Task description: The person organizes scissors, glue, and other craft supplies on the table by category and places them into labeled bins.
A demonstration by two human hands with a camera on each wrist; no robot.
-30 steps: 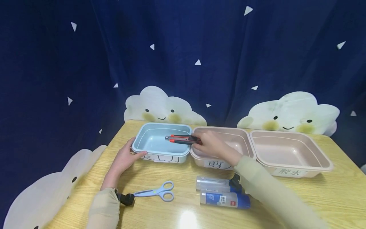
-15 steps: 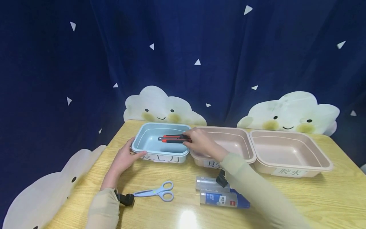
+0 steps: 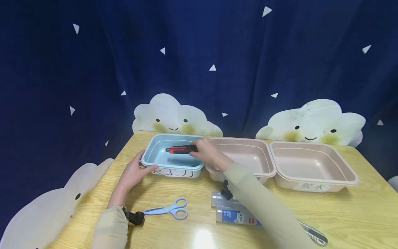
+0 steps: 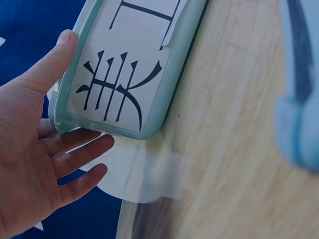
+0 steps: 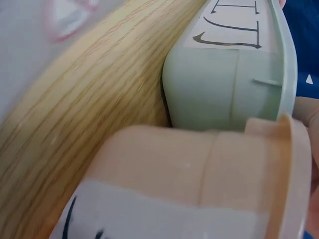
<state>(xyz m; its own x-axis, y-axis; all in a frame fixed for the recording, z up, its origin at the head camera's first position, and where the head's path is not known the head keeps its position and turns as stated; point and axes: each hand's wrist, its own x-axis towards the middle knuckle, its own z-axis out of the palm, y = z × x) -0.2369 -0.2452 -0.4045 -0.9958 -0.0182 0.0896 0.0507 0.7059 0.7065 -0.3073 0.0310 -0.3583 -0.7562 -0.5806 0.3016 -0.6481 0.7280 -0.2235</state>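
Note:
My right hand (image 3: 209,152) pinches a black and red utility knife (image 3: 181,149) by its rear end. The knife lies level over the inside of a light blue basin (image 3: 169,159), blade end to the left. At that basin's left front corner, my left hand (image 3: 133,173) holds the rim, thumb on the front edge and fingers at the end wall. In the left wrist view the left hand (image 4: 35,149) shows its thumb at the rim beside the label. In the right wrist view only a sliver of the right hand (image 5: 310,124) shows behind the basin rims.
Two pink basins, a middle one (image 3: 245,160) and a right one (image 3: 311,162), stand beside the blue one. Blue scissors (image 3: 168,209) lie in front. Two glue tubes, one rear (image 3: 222,201) and one front (image 3: 237,217), lie under the right forearm, near a grey patterned knife (image 3: 315,235).
My right hand has moved left with the utility knife, from over the gap between basins to further over the blue basin. The grey patterned knife has come into view. The left hand keeps its hold.

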